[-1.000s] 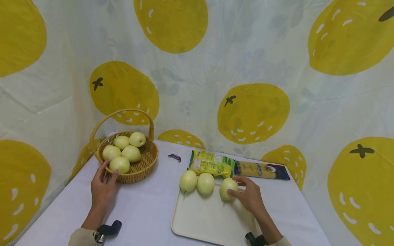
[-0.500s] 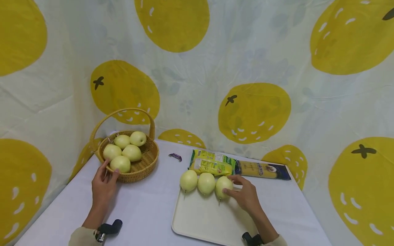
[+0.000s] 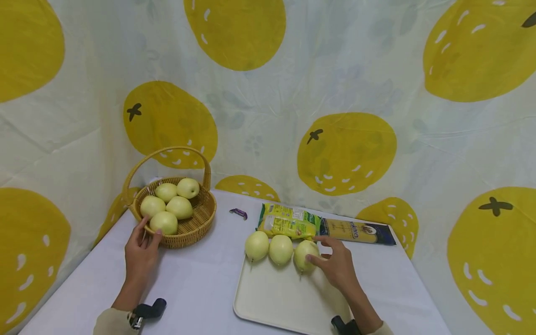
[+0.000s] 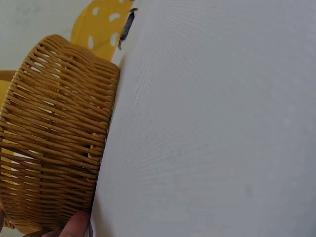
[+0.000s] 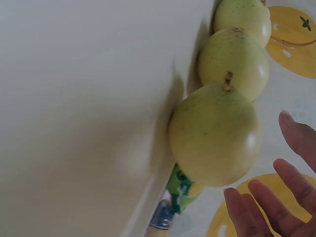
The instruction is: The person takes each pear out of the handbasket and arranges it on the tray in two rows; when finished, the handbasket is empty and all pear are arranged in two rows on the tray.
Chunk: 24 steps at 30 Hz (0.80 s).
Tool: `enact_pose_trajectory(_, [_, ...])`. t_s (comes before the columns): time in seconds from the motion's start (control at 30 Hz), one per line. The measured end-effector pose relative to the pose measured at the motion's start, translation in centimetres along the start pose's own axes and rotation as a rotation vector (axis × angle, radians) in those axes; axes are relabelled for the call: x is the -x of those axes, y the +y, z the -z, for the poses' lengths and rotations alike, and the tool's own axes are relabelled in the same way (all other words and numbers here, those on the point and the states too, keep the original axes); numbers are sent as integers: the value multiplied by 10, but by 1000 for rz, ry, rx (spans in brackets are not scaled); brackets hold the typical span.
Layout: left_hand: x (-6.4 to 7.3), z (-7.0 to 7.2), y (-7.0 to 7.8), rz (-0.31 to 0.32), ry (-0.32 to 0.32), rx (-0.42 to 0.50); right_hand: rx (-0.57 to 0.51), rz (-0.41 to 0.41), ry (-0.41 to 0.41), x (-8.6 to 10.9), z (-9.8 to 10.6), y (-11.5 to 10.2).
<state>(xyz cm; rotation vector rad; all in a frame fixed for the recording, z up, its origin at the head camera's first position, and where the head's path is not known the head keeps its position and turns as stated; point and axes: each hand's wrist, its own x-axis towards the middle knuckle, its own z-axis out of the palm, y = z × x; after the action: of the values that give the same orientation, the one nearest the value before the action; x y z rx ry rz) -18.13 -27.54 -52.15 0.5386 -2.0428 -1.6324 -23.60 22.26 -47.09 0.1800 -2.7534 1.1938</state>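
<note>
Three pale green-yellow pears stand in a row along the far edge of a cream tray (image 3: 289, 298): the left pear (image 3: 256, 245), the middle pear (image 3: 280, 250) and the right pear (image 3: 306, 256). My right hand (image 3: 337, 265) is just right of the right pear. In the right wrist view its fingers (image 5: 261, 210) are spread and clear of that pear. At the left, a wicker basket (image 3: 190, 238) with an arched handle holds several pears (image 3: 163, 223). My left hand (image 3: 141, 251) rests against the basket's front left side, its thumb (image 4: 75, 224) low on the weave.
Behind the tray lie a yellow-green packet (image 3: 289, 222) and a blue-and-gold packet (image 3: 358, 231). A small purple wrapped piece (image 3: 238, 213) lies between basket and packets. Lemon-print curtains (image 3: 259, 102) enclose the white tablecloth (image 3: 197, 288).
My right hand moved the right pear leftward, close to the middle pear, then loosened from it and drew slightly right. The left hand stayed at the basket.
</note>
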Motion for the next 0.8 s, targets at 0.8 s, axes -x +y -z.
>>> enact_pose_trajectory(0.8, [1, 0, 0, -8, -4, 1, -182, 326, 20, -14, -19, -98])
